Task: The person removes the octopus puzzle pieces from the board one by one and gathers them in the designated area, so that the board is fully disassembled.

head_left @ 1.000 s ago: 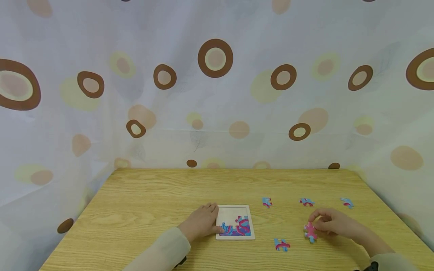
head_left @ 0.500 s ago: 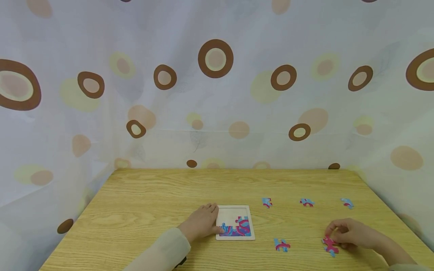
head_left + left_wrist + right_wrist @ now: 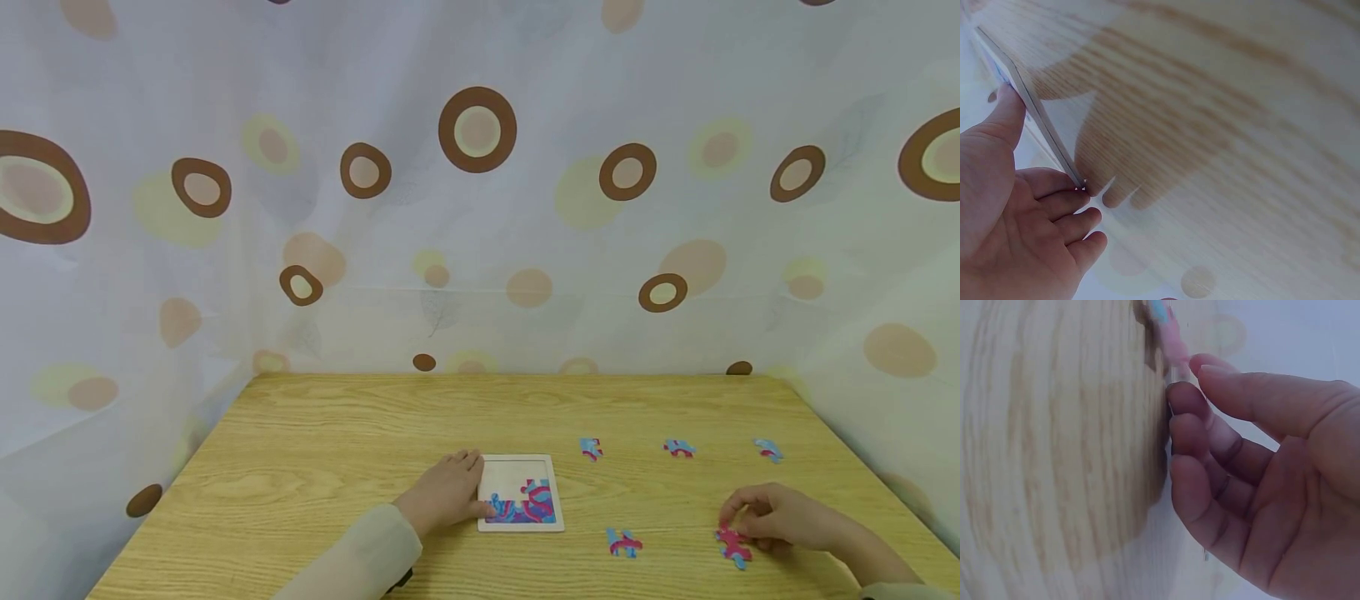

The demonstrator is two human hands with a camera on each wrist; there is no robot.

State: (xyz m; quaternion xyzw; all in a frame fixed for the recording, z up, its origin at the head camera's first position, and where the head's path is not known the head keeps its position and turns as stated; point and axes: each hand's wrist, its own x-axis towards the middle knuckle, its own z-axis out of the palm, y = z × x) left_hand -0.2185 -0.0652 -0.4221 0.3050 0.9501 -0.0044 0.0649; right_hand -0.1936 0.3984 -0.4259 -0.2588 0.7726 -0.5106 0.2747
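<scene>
A square wooden puzzle tray [image 3: 557, 492] lies on the table, with joined blue, purple and pink pieces along its bottom and right side. My left hand [image 3: 444, 492] rests at its left edge. In the left wrist view, the thumb [image 3: 1009, 115] lies over the tray's frame [image 3: 1044, 122], and the relaxed fingers touch its side. To the right, my right hand [image 3: 780, 518] pinches a pink-and-blue jigsaw piece [image 3: 732, 543] between thumb and fingers, low over the table. The right wrist view shows this piece [image 3: 1172, 337] beyond the fingertips, partly cut off at the top.
Several loose jigsaw pieces lie on the wooden table [image 3: 360, 425]: one piece [image 3: 591, 449] right of the tray, then another piece [image 3: 678, 448], a piece [image 3: 768, 450] farther right and one [image 3: 623, 543] nearer the front. A patterned curtain [image 3: 480, 233] hangs behind.
My right hand has moved right and nearer the front edge with the jigsaw piece, then stayed there while the piece turned slightly. The left hand and tray have not moved.
</scene>
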